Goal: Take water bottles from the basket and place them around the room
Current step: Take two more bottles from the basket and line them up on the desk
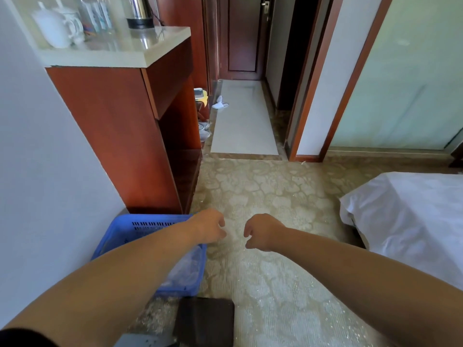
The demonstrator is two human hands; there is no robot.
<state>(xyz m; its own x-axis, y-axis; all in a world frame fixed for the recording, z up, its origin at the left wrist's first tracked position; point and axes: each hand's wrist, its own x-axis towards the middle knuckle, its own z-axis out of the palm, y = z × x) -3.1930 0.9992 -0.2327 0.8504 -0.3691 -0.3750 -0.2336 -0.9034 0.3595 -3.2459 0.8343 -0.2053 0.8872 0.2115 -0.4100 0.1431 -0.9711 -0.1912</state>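
A blue plastic basket [120, 234] sits on the carpet at lower left, against the wall and the wooden cabinet. Clear plastic-wrapped water bottles [185, 269] show inside it under my left forearm. My left hand [209, 227] hovers just past the basket's right rim, fingers loosely curled, holding nothing. My right hand [263, 232] hangs level with it over the carpet, a short gap between them, fingers also curled and empty. Some water bottles [96, 15] stand on the cabinet's countertop [140, 50].
The red-brown wooden cabinet [117, 136] stands at left, with white teapots [56, 27] and a steel kettle [139, 11] on top. A white-sheeted bed [411, 221] fills the right. A tiled hallway with slippers [220, 103] leads to a door. A dark object [204, 321] lies at my feet.
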